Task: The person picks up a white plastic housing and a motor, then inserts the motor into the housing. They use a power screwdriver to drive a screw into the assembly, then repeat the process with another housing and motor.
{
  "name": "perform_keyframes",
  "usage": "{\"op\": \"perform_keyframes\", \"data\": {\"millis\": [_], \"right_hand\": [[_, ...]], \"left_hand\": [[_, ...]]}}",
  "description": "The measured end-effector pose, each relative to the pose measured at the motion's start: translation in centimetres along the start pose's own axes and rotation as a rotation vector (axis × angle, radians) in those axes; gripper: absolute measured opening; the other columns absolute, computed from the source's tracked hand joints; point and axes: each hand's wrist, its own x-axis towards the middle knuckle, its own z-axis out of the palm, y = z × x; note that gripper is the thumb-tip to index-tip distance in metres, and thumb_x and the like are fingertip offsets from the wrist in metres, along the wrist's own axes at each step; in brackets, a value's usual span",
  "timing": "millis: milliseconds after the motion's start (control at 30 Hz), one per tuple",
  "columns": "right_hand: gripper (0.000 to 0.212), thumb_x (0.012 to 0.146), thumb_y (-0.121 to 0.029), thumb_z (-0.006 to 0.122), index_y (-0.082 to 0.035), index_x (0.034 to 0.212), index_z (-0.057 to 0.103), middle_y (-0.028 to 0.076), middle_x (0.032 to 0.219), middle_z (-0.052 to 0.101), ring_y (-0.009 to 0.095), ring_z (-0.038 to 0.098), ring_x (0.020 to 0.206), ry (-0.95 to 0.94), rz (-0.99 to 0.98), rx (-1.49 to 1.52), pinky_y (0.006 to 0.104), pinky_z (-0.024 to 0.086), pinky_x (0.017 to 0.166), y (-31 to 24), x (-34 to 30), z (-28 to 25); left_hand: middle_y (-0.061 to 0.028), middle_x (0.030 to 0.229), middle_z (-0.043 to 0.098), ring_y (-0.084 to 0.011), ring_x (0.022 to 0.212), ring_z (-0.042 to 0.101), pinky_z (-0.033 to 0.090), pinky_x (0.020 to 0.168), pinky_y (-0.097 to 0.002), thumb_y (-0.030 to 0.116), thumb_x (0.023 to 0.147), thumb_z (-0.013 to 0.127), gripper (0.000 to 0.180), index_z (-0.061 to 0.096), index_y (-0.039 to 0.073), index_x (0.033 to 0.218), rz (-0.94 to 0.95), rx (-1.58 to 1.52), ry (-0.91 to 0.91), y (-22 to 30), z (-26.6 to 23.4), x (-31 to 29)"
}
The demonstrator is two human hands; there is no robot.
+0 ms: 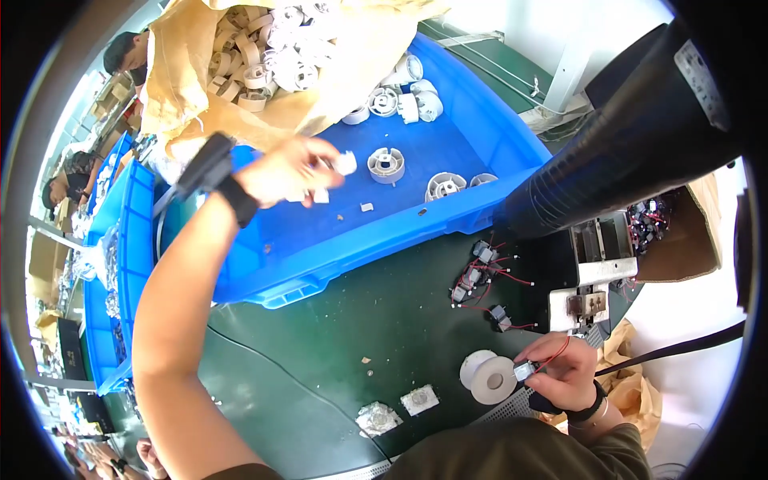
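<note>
Locating the wired motor (524, 370) first, I find it in the fingertips of the right hand (565, 374), pinched narrow; its red leads (554, 358) run toward 1 o'clock; it is too small for me to fix its long axis; the white spool (485, 381) stands just beside it at 9 o'clock, contact uncertain; loose motors (473, 278) lie on the green table (336, 336) toward 11 o'clock; farther out along 11 o'clock, I note a round white housing (387, 167) inside the blue bin (360, 250), nearer the left hand (298, 170), at that hand's 3 o'clock; the left hand is blurred, fingers curled about a small white piece (346, 163); from it, the motor bears between 4 and 5 o'clock.
</note>
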Motion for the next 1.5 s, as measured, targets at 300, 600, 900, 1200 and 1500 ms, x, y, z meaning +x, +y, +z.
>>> {"op": "perform_keyframes", "data": {"millis": [300,600,900,1200,1500], "right_hand": [[0.027,0.072,-0.004,0.072,0.006,0.092,0.058,0.018,0.09,0.062,0.023,0.062,0.083,0.065,-0.096,-0.076,0.0303,0.05,0.07,-0.5,-1.9,-0.1],[0.031,0.073,-0.006,0.071,0.005,0.098,0.055,0.018,0.094,0.059,0.025,0.06,0.086,-0.01,-0.147,-0.051,0.0319,0.048,0.073,-0.5,-5.7,-0.7],[0.032,0.07,-0.001,0.07,0.006,0.098,0.056,0.02,0.095,0.06,0.026,0.06,0.086,0.019,-0.154,0.003,0.0334,0.048,0.075,-1.0,-7.1,-1.0],[0.027,0.073,0.007,0.068,0.007,0.098,0.058,0.018,0.097,0.061,0.021,0.062,0.087,-0.046,-0.169,-0.022,0.0295,0.051,0.077,-1.2,-4.1,-1.2],[0.028,0.072,0.003,0.069,0.005,0.098,0.058,0.016,0.096,0.061,0.021,0.061,0.088,0.029,-0.082,-0.068,0.0291,0.049,0.076,-1.0,-3.3,-1.4]], "left_hand": [[-0.0079,0.08,0.062,-0.0129,0.054,0.059,0.047,0.042,-0.0241,0.015,0.072,0.07,0.029,0.061,-0.002,0.095,-0.213,0.103,0.026,1.5,-3.2,-18.5],[-0.0159,0.083,0.065,-0.0329,0.083,0.062,0.048,0.069,-0.0425,0.029,0.057,0.071,0.035,0.068,0.009,0.085,-0.477,0.924,-0.077,-15.9,5.7,-29.2],[-0.0123,0.087,0.067,-0.0236,0.075,0.064,0.05,0.07,-0.0322,0.027,0.067,0.07,0.03,0.067,0.003,0.085,-0.555,0.843,0.053,-7.3,-0.5,-28.9],[-0.0166,0.1,0.064,-0.0276,0.093,0.062,0.048,0.083,-0.0359,0.017,0.076,0.067,0.038,0.06,0.003,0.111,0.3,0.748,0.227,6.3,2.3,-4.2],[-0.0173,0.111,0.061,-0.0315,0.104,0.058,0.046,0.088,-0.0388,0.04,0.06,0.076,0.072,0.053,0.01,0.121,0.105,1.186,0.006,-1.9,4.3,10.3]]}}
